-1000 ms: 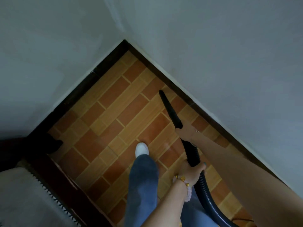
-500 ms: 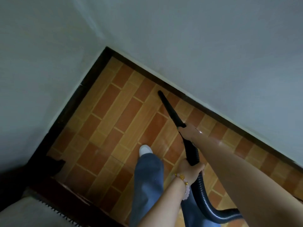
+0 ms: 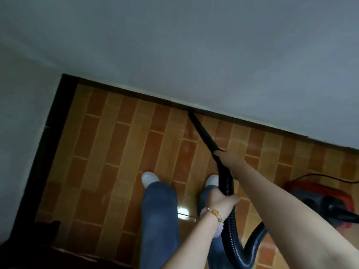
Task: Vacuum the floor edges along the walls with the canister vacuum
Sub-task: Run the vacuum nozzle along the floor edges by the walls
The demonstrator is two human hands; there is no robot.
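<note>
The right grip is curling round the base of the black crevice nozzle, whose tip is touching the dark skirting just above frame centre, where the tiled floor is meeting the wall. The left grip is clasping the ribbed hose lower down. The red canister is sitting at the right edge.
</note>
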